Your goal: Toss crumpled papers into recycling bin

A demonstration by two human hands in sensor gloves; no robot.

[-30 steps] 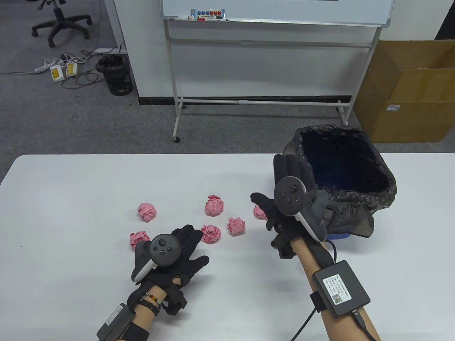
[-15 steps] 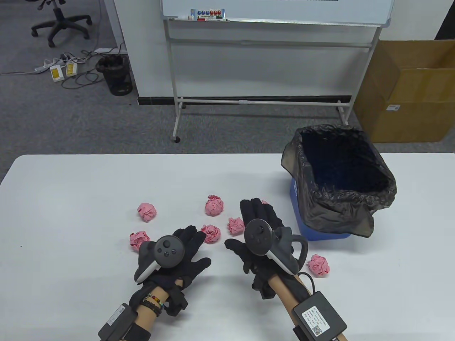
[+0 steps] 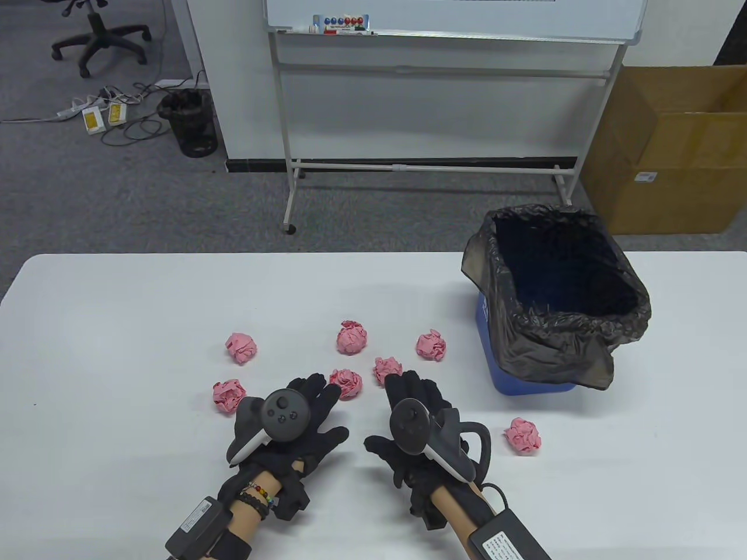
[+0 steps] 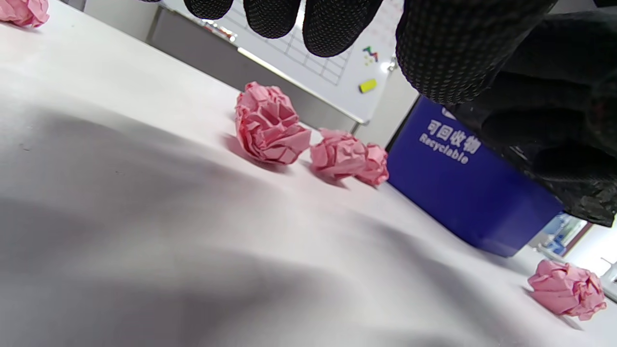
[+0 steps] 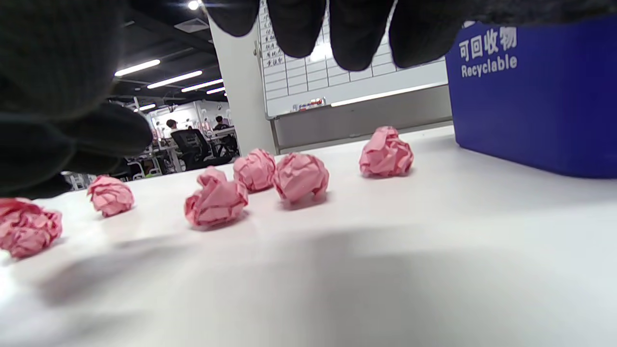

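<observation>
Several pink crumpled paper balls lie on the white table (image 3: 117,326); the closest to my hands are one (image 3: 346,382) by my left fingertips and one (image 3: 387,369) by my right fingertips. Another ball (image 3: 523,435) lies in front of the blue recycling bin (image 3: 528,385), which has a black bag (image 3: 560,326) and stands at the right. My left hand (image 3: 327,408) and right hand (image 3: 388,408) hover side by side, fingers spread, holding nothing. The left wrist view shows the bin (image 4: 462,193) and balls (image 4: 270,125); the right wrist view shows the bin (image 5: 535,96) and balls (image 5: 301,176).
Further balls lie at the left (image 3: 241,348) (image 3: 227,395) and in the middle (image 3: 352,338) (image 3: 431,345). Beyond the table stand a whiteboard stand (image 3: 426,166), a cardboard box (image 3: 671,157) and a black mesh bin (image 3: 189,122) on the floor.
My right hand has drawn back from beside the bin toward me and to the left, ending next to my left hand. Two balls it had covered now show. My left hand barely moved.
</observation>
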